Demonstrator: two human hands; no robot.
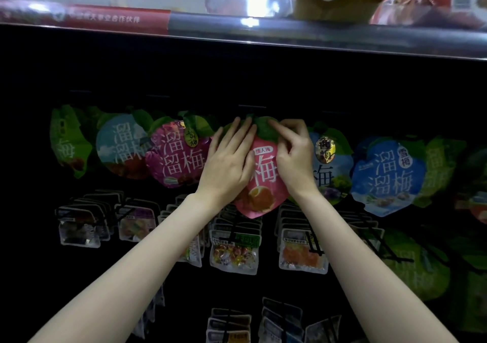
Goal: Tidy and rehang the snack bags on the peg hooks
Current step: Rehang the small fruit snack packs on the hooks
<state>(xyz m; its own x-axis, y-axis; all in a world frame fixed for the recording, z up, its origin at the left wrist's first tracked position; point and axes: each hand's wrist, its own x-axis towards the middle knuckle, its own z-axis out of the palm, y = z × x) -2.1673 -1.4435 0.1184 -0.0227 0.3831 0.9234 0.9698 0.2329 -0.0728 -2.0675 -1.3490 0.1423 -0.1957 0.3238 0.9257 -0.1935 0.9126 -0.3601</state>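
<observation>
A pink plum-shaped snack bag point(263, 184) with a green leaf top hangs in the middle of a row of similar bags on a dark pegboard. My left hand point(229, 158) lies flat on its left side, fingers stretched up to the leaf. My right hand point(292, 153) pinches the green leaf top from the right, under a dark peg hook point(251, 108). Beside it hang a magenta bag point(179, 155), a light blue bag point(121, 145), a blue bag point(326, 163) and another blue bag point(387, 176).
A shelf edge point(237, 34) with bowl-shaped packs runs overhead. Below hang rows of small clear candy packets point(234, 253) on black hooks. Green bags point(416, 263) hang at the lower right. The backboard is dark.
</observation>
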